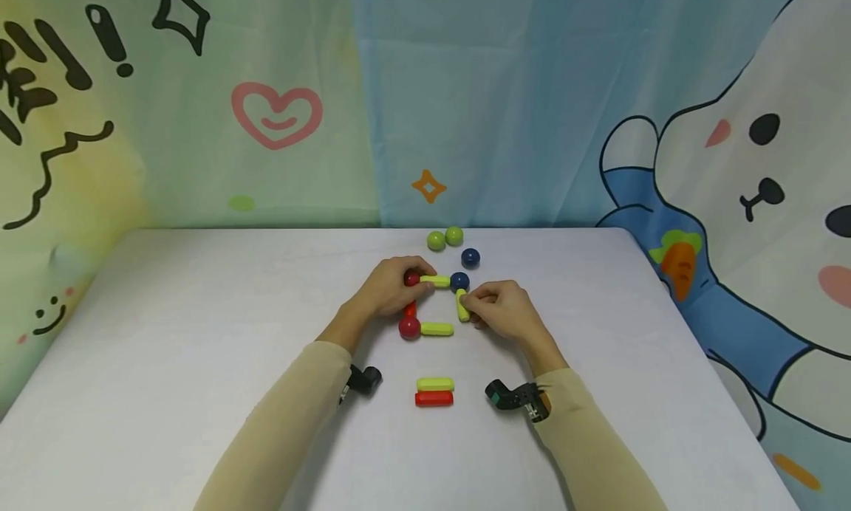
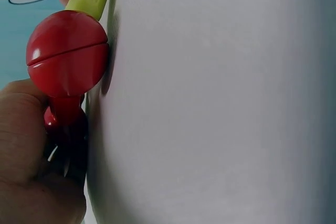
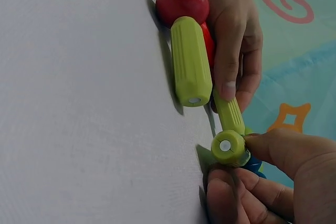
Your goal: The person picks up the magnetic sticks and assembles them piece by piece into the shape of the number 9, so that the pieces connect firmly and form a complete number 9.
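From the head, four rods and three balls form an open frame on the white table [image 1: 233, 348]. The left hand [image 1: 394, 283] curls round the far red ball [image 1: 411, 278], its fingers pinching the far rod [image 1: 435, 281], apparently to steady that side against pushes from the other. At that rod's opposite end sits a blue ball [image 1: 459, 281], from which the side rod [image 1: 462, 306] points back toward the person, pinched by the right hand [image 1: 503, 311], likely to set its angle or seat it. A red rod [image 1: 411, 309] runs to the near red ball [image 1: 409, 327], and the near rod [image 1: 437, 329] reaches out from there, untouched, its free end short of the side rod. A loose yellow-green rod [image 1: 435, 384] and loose red rod [image 1: 434, 399] lie side by side within easy reach; two green balls [image 1: 454, 235] and a spare blue ball [image 1: 470, 258] sit beyond the frame, out of the hands' way. The left wrist view shows the near red ball close up, resting on the table, which probably helps keep that corner in place. The right wrist view shows the right thumb and fingers on opposite sides of the side rod, leaving its end with a white disc [image 3: 225, 146] uncovered, perhaps so that it can take another joint.
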Available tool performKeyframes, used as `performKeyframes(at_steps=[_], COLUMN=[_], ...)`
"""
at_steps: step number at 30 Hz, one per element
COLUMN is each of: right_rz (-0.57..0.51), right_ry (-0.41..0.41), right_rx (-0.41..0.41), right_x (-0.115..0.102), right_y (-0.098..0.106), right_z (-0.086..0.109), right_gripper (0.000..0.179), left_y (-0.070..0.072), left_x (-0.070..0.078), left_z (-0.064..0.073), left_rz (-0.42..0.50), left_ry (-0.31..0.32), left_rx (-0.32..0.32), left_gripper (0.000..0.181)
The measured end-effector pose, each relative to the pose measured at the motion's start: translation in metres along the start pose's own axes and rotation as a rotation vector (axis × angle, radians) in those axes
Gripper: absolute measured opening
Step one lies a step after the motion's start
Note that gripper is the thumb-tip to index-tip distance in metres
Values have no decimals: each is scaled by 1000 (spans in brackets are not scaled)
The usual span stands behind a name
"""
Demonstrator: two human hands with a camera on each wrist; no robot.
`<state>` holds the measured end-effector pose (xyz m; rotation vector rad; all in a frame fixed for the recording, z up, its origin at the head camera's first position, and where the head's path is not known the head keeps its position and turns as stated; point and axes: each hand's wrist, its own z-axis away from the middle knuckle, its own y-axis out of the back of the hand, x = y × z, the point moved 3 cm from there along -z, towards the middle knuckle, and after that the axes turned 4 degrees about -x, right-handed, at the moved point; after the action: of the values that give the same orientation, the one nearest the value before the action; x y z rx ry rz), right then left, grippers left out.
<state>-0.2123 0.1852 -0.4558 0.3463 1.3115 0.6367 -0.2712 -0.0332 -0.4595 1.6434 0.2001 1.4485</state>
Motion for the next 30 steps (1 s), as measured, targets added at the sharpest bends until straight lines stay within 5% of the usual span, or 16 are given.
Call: performKeyframes(at_steps=[16, 25, 30], right_rz=[-8, -24, 18], right_ry=[11, 67, 156], right_rx=[6, -31, 42], right_x=[2, 1, 5], right_y=[-2, 3, 16], right_z=[0, -2, -7], right_gripper=[29, 30, 22], left_y=[4, 4, 4], left_x=[13, 8, 6], left_z=[13, 16, 17], left_rz=[-214, -205, -200], left_ry=[-93, -108, -107], left_rx=[-62, -29, -28], left_gripper=[46, 43, 42])
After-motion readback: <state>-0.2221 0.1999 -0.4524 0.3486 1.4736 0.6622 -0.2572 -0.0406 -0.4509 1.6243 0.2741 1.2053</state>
